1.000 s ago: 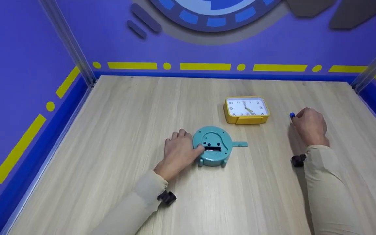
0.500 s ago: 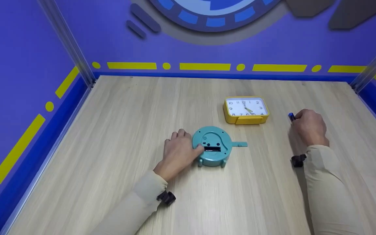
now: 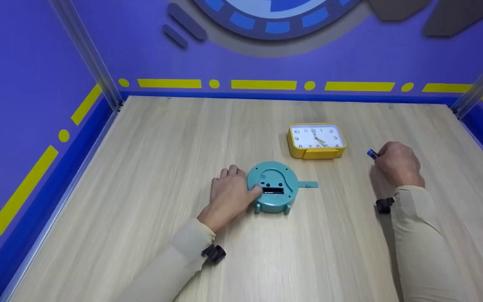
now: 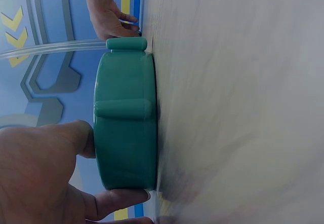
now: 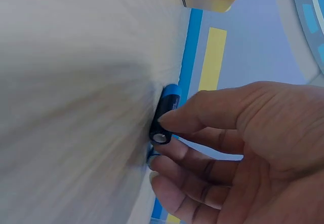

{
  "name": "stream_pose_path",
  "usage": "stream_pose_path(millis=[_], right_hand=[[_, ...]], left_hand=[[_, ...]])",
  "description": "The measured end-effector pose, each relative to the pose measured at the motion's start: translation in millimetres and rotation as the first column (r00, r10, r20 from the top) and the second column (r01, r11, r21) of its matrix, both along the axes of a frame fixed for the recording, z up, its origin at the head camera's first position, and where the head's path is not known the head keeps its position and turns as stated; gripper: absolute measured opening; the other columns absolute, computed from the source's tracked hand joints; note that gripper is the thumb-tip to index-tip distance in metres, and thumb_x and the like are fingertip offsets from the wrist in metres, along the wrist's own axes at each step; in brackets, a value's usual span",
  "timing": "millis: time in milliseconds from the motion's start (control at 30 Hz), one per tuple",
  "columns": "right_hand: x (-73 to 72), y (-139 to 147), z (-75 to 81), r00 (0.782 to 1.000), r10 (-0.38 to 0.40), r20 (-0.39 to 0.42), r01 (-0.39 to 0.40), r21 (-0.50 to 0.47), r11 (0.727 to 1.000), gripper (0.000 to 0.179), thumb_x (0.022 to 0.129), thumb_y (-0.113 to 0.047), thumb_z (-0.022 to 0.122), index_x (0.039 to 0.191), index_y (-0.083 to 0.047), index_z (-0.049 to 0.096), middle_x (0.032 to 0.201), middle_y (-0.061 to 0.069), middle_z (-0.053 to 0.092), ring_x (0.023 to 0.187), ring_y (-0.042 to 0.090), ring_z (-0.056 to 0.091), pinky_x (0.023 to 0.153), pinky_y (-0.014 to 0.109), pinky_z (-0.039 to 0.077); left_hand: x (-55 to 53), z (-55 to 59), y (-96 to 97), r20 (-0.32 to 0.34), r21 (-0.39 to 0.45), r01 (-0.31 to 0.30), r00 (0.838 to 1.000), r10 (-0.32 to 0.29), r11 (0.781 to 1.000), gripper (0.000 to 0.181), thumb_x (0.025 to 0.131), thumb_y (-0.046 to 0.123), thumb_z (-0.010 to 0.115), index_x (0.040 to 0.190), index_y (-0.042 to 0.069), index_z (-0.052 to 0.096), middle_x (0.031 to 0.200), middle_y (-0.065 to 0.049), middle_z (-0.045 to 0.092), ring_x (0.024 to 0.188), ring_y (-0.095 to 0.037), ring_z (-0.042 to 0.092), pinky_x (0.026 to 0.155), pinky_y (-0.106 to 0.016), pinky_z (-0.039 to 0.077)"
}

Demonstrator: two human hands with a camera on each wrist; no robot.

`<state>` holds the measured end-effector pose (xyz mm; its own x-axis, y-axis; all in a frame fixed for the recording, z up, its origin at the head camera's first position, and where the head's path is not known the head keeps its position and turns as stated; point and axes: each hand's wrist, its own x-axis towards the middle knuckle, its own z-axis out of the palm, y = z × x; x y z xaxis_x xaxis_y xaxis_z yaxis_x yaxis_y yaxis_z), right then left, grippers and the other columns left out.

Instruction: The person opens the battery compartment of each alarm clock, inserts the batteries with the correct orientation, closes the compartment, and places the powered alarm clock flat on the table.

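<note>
Teal plastic sits under our left hand (image 3: pixel 231 193): a round clock (image 3: pixel 275 201), back upward on the worktop (image 3: pixel 162 167), just right of that hand and touching it. Our left thumb laps over the clock's rim while a finger lies along its side wall, so that hand grips the clock and steadies it. Just right of the thumb tip is an uncovered dark slot (image 3: pixel 273 191), with no battery that we can make out in it. Farther right of the same hand, past the clock, a slim teal strip (image 3: pixel 308 184) points toward our right hand (image 3: pixel 398 163); we take it for the slot's cover.

Our right hand, well apart from the clock, pinches 1 blue-and-black battery (image 5: pixel 167 107) between thumb and fingers, low over the worktop; whether it touches we cannot tell. Under those fingers shows what may be the end of a 2nd battery (image 5: pixel 153 155). Left of the right hand and slightly ahead of it lies a yellow clock (image 3: pixel 317 154).

We judge the step in hand to be picking up the battery. Next calls for lifting it clear, carrying it leftward to the slot and matching its ends before pressing it in.
</note>
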<state>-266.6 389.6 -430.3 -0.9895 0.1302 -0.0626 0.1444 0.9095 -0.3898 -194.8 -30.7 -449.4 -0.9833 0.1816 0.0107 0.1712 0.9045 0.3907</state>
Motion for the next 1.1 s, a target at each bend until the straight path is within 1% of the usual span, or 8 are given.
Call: stream_pose_path(millis=[100,200,333,433,700,867,1100], right_hand=[[0.4,-2.0,2.2,1.000,0.017,0.013,-0.018,0.015,1.000,0.033,0.085,-0.002,0.060,0.112,0.013,0.070,0.107,0.033,0.070,0.085,0.040,0.063,0.069,0.053,0.051],[1.2,-5.3,2.6,0.999,0.026,0.019,-0.026,0.002,1.000,0.030,0.089,-0.004,0.064,0.112,0.015,0.069,0.106,0.032,0.069,0.085,0.039,0.063,0.071,0.053,0.052],[2.4,-7.4,0.9,0.999,0.034,-0.017,-0.034,-0.010,0.999,0.028,0.093,-0.005,0.070,0.112,0.015,0.070,0.107,0.033,0.069,0.088,0.042,0.064,0.074,0.056,0.051],[2.7,-7.0,-0.5,0.998,0.044,-0.046,-0.044,-0.001,0.999,0.025,0.093,-0.004,0.070,0.111,0.013,0.071,0.108,0.033,0.070,0.090,0.045,0.065,0.072,0.057,0.051],[2.8,-7.5,-0.9,0.999,0.043,-0.026,-0.043,-0.008,0.999,0.023,0.093,-0.002,0.072,0.110,0.013,0.070,0.107,0.032,0.070,0.085,0.039,0.062,0.068,0.048,0.049],[3.3,-8.7,-0.9,0.999,0.035,-0.026,-0.035,-0.002,0.999,0.022,0.093,-0.004,0.071,0.108,0.013,0.069,0.102,0.029,0.070,0.081,0.036,0.060,0.065,0.044,0.047],[4.4,-8.1,-1.6,0.998,0.047,-0.038,-0.047,-0.001,0.999,0.022,0.094,-0.003,0.070,0.108,0.014,0.069,0.100,0.029,0.070,0.080,0.036,0.060,0.064,0.045,0.047]], left_hand=[[0.3,-0.2,-0.5,0.002,0.001,0.001,1.000,-0.001,1.000,0.045,0.096,0.042,0.064,0.109,-0.001,0.068,0.107,-0.010,0.057,0.095,-0.027,0.049,0.083,-0.046,0.048],[0.5,-0.5,-0.8,-0.003,0.003,0.002,1.000,-0.002,1.000,0.046,0.096,0.043,0.065,0.108,-0.001,0.068,0.107,-0.010,0.057,0.095,-0.027,0.049,0.083,-0.047,0.048],[0.7,-0.6,-0.9,-0.017,0.009,0.006,1.000,-0.006,1.000,0.043,0.096,0.042,0.065,0.106,0.000,0.068,0.105,-0.010,0.056,0.094,-0.027,0.049,0.082,-0.047,0.048],[0.5,-1.1,-1.1,-0.024,0.015,0.009,1.000,-0.009,1.000,0.040,0.095,0.040,0.064,0.104,0.001,0.067,0.104,-0.009,0.055,0.093,-0.027,0.047,0.081,-0.046,0.047],[0.9,-1.5,-1.4,-0.022,0.019,0.011,1.000,-0.011,1.000,0.040,0.095,0.040,0.063,0.103,0.001,0.067,0.103,-0.008,0.055,0.092,-0.026,0.047,0.080,-0.045,0.046],[0.6,-1.2,-1.0,-0.019,0.019,0.011,1.000,-0.010,1.000,0.041,0.095,0.041,0.063,0.105,0.001,0.068,0.103,-0.008,0.055,0.093,-0.026,0.048,0.081,-0.045,0.047],[-0.1,-1.0,-0.4,-0.014,0.013,0.010,1.000,-0.010,1.000,0.042,0.096,0.041,0.063,0.106,0.001,0.068,0.103,-0.008,0.055,0.093,-0.026,0.048,0.081,-0.045,0.047]])
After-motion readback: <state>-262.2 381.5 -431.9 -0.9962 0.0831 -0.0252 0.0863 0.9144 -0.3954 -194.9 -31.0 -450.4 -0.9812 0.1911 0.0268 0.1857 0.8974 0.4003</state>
